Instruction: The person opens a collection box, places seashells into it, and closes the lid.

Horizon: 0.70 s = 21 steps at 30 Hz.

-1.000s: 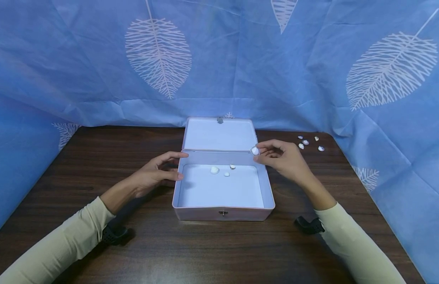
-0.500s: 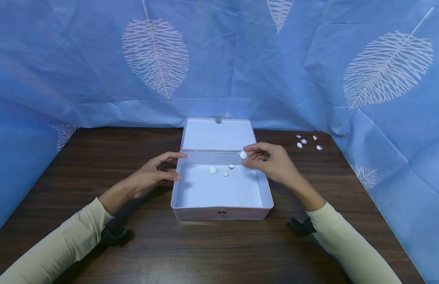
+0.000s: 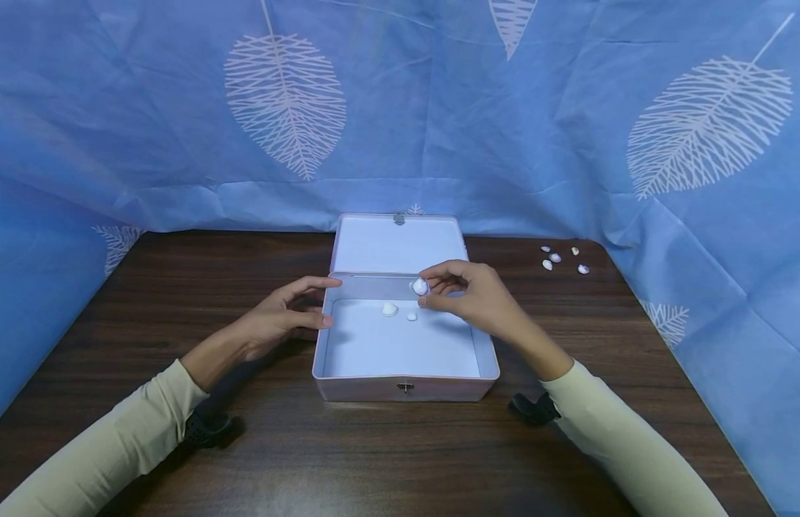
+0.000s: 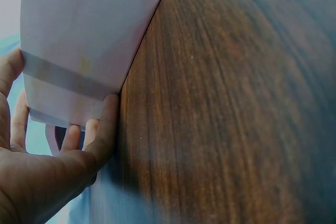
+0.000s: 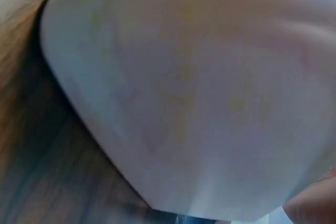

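A white metal box (image 3: 406, 389) with its lid (image 3: 400, 244) folded back stands mid-table. Over its rear inner part my right hand (image 3: 480, 298) pinches a white seashell (image 3: 420, 286) between thumb and fingertips. On the box floor lie a larger white shell (image 3: 390, 309) and a smaller shell (image 3: 411, 317), left of and below the held one. With fingers spread and relaxed, my left hand (image 3: 277, 316) touches the left rim and outer side of the box. In the left wrist view, fingers (image 4: 107, 119) rest against the box side (image 4: 79, 40). The right wrist view mostly holds the box's pale side (image 5: 173, 93).
Several small shells (image 3: 555, 258) lie at the back right of the dark wooden table (image 3: 400, 459). A blue cloth (image 3: 490, 129) with white leaf prints hangs behind the table. A small metal latch (image 3: 405, 388) sits on the box's front.
My right hand has moved left with the shell, from the box's right rear edge to over its inside. It now covers a third shell on the floor. The left hand stays put.
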Motion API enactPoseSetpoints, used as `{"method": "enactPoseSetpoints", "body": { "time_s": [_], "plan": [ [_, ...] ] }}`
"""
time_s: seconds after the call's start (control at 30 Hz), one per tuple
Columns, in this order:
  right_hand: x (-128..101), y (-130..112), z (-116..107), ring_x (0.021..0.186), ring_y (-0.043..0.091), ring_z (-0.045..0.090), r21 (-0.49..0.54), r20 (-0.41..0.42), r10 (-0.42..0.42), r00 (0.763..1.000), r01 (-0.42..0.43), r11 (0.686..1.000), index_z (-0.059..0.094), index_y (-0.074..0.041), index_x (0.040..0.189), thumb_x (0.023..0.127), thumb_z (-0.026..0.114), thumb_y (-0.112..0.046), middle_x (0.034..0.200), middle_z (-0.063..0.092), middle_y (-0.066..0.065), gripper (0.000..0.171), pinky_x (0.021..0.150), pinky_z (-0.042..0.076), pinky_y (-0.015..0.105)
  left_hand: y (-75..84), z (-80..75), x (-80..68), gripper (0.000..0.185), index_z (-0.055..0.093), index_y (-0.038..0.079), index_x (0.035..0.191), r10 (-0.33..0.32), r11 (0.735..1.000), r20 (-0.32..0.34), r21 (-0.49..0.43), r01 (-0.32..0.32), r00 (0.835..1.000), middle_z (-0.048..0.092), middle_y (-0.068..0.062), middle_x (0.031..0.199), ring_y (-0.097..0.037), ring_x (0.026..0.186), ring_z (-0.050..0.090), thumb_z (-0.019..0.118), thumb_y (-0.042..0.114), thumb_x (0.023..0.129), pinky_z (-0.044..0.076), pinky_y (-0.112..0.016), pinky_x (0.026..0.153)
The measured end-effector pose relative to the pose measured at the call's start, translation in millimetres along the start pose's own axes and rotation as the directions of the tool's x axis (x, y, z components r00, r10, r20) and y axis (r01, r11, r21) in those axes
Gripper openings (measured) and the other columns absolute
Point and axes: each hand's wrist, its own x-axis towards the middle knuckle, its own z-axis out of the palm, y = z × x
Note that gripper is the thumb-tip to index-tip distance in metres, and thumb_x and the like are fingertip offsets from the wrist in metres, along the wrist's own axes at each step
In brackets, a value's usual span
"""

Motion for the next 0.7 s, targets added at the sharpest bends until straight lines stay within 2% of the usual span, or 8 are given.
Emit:
{"method": "enactPoseSetpoints", "body": {
  "time_s": [0.3, 0.47, 0.7],
  "plan": [
    [5.3, -3.9, 7.5, 0.104, 0.023, 0.074, -0.012, 0.024, -0.021, 0.999, 0.021, 1.000, 0.082, -0.012, 0.133, 0.096, 0.092, -0.023, 0.116, 0.081, 0.009, 0.040, 0.088, 0.060, 0.027, 0.4, 0.3, -0.1, 0.079, 0.049, 0.019, 0.170, -0.004, 1.000, -0.003, -0.004, 0.004, 1.000, 0.031, -0.017, 0.175, -0.046, 0.154, 0.047, 0.084, 0.014, 0.100, 0.058, -0.045, 0.113],
    [6.2, -3.2, 8.6, 0.107, 0.023, 0.075, 0.000, 0.046, -0.002, 0.999, 0.002, 1.000, 0.080, -0.008, 0.138, 0.097, 0.090, -0.025, 0.128, 0.080, 0.017, 0.046, 0.091, 0.061, 0.026, 0.1, 1.4, -0.2, 0.078, 0.049, 0.018, 0.170, 0.006, 1.000, 0.000, -0.013, -0.006, 1.000, 0.030, -0.019, 0.175, -0.047, 0.156, 0.046, 0.084, 0.014, 0.100, 0.057, -0.044, 0.113],
    [3.3, -1.5, 4.2, 0.107, 0.024, 0.075, 0.017, 0.034, 0.020, 0.999, -0.021, 1.000, 0.081, -0.007, 0.137, 0.096, 0.091, -0.024, 0.128, 0.081, 0.018, 0.045, 0.091, 0.062, 0.026, 0.7, 1.3, -0.4, 0.078, 0.049, 0.018, 0.170, 0.006, 1.000, 0.001, -0.018, -0.006, 1.000, 0.031, -0.020, 0.174, -0.046, 0.153, 0.048, 0.084, 0.013, 0.100, 0.059, -0.043, 0.110]
  ]
}}
